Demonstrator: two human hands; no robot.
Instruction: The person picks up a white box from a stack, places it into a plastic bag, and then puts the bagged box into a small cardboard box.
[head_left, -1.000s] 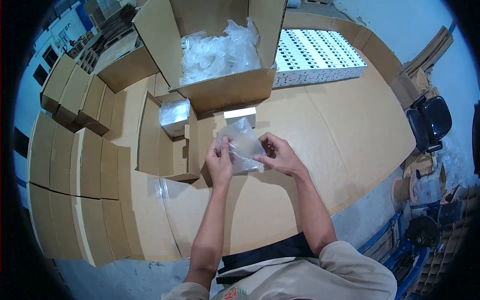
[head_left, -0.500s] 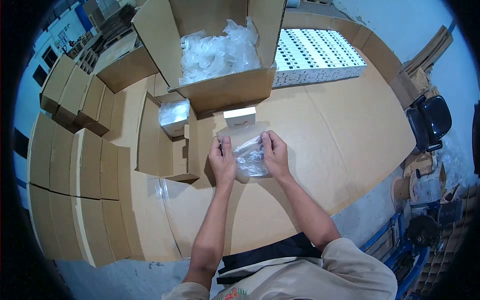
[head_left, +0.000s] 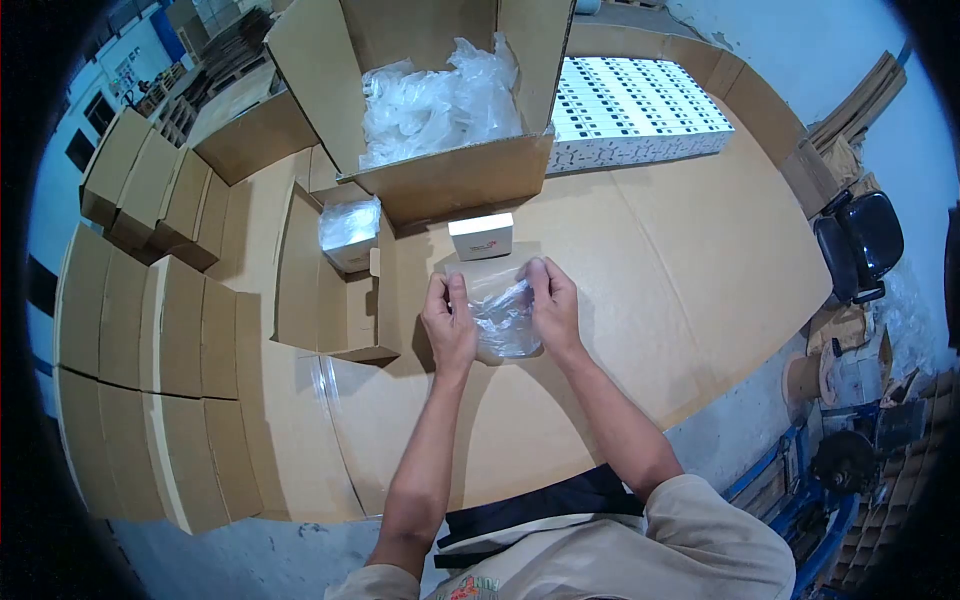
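A clear plastic bag is stretched between my two hands above the cardboard-covered table. My left hand pinches its left edge, thumb on top. On the other edge, my right hand grips the plastic between thumb and fingers. Just beyond the bag stands a small white box with a small red mark on its front; neither hand touches it. To the left, an open cardboard carton holds a plastic-wrapped white box at its far end.
A large open carton full of crumpled clear bags stands at the back. Right of it lies a block of white boxes in rows. Closed brown cartons are stacked at the left. A black chair stands beyond the right edge.
Both hands have shifted very slightly to the right with the bag. The plastic's creases have changed between my fingers; the boxes and cartons stay put.
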